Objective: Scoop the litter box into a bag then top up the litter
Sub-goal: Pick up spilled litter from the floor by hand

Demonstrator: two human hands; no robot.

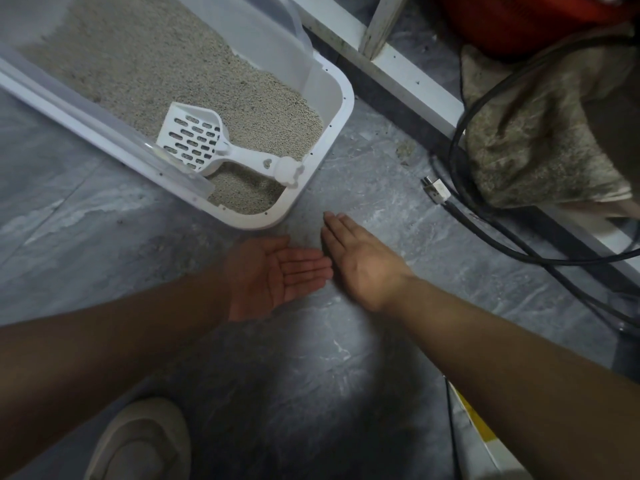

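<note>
The litter box [332, 109] sits on the grey floor [311, 393] ahead and to the left of me, filled with pale granular litter [145, 64], and the white slotted scoop [207, 142] lies inside it near the close corner, its handle resting toward the rim. I cannot see a bag anywhere in view. My 2 hands are just in front of the box, near its corner and holding nothing: the left hand [277, 275] is turned palm up with straight fingers, the right hand [360, 258] is flat, palm down, its fingers extended toward the box, the two almost touching. I read this as gathering stray grains off the floor, since a faint dusting lies between the hands and the box and a small clump [405, 150] sits by the white frame [398, 64]. To do it well I would sweep with the edge of the right hand into the cupped left, keep the left palm low against the floor, and tip the catch into the box without flinging it. Further right lie black cables [485, 237] with a metal plug [434, 190], a grubby cloth [536, 133] and something red [519, 19]. I can read no brand, label or writing on any of it.
</note>
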